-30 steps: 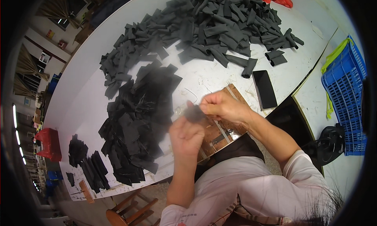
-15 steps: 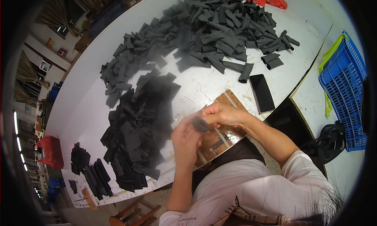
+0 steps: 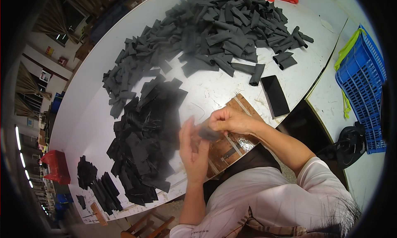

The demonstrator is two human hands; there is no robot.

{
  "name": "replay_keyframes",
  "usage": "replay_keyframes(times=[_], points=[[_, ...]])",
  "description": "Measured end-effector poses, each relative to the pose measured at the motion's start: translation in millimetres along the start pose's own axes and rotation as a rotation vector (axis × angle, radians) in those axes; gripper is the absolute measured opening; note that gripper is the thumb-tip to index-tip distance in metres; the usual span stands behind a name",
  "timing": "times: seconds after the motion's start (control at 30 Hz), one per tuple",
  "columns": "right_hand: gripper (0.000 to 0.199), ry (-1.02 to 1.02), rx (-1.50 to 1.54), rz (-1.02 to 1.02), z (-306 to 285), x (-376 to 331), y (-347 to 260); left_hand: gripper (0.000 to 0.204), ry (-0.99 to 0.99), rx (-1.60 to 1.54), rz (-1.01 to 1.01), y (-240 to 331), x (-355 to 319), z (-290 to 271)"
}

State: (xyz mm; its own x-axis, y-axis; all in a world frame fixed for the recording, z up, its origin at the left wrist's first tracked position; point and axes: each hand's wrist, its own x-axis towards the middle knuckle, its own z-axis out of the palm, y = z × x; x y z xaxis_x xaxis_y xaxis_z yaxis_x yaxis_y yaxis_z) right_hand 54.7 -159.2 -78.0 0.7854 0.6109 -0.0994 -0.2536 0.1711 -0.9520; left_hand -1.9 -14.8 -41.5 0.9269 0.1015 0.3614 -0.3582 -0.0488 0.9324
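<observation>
Above the wooden board, a dark fabric tube (image 3: 209, 133) shows its round end between my hands. My right hand (image 3: 231, 120) grips it, thumb and fingers closed at its right side. On its left, my left hand (image 3: 193, 149) is open, fingers stretched up and apart, with the thumb close under the tube. Slight blur hides whether that thumb touches it. Left of my hands lies a pile of flat black fabric pieces (image 3: 142, 151). Farther off spreads a big heap of dark grey fabric tubes (image 3: 231, 35).
Under my hands sits a wooden board (image 3: 248, 107) with metal strips. A black phone (image 3: 275, 96) lies to its right on the white table (image 3: 82, 114). Far right are a blue plastic basket (image 3: 359, 81) and a black object (image 3: 349, 145). Red plastic bags (image 3: 56, 165) hang at left.
My left hand's fingers have opened and spread away from the tube. My right hand keeps its grip, shifted slightly left. The whole view has tilted a little.
</observation>
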Motion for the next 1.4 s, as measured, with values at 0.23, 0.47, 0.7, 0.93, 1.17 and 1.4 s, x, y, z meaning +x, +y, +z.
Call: replay_keyframes(times=[0.23,0.47,0.7,0.93,1.17,1.4], points=[[0.03,0.147,-1.227,-0.535,30.7,-25.1,-64.8,0.019,0.051,-0.414,-0.096,16.3,0.8,-5.5],[0.02,0.156,-1.28,-0.412,14.7,-23.3,-7.5,0.021,0.024,-0.545,-0.182,-24.1,-9.5,-6.7],[0.011,0.134,-0.988,-0.622,7.3,-16.0,1.5,0.027,-0.274,0.015,-0.149,9.9,14.1,9.6],[0.026,0.044,-0.921,-0.301,2.7,-19.0,3.4,0.031,-0.245,-0.159,-0.148,11.8,5.5,9.9],[0.012,0.126,-0.931,-0.387,9.0,-23.3,-21.6,0.02,-0.179,-0.425,-0.047,5.0,9.7,-0.4],[0.015,0.121,-1.176,-0.398,20.5,-24.8,-34.1,0.012,0.102,-0.874,-0.222,11.6,9.5,-17.9]])
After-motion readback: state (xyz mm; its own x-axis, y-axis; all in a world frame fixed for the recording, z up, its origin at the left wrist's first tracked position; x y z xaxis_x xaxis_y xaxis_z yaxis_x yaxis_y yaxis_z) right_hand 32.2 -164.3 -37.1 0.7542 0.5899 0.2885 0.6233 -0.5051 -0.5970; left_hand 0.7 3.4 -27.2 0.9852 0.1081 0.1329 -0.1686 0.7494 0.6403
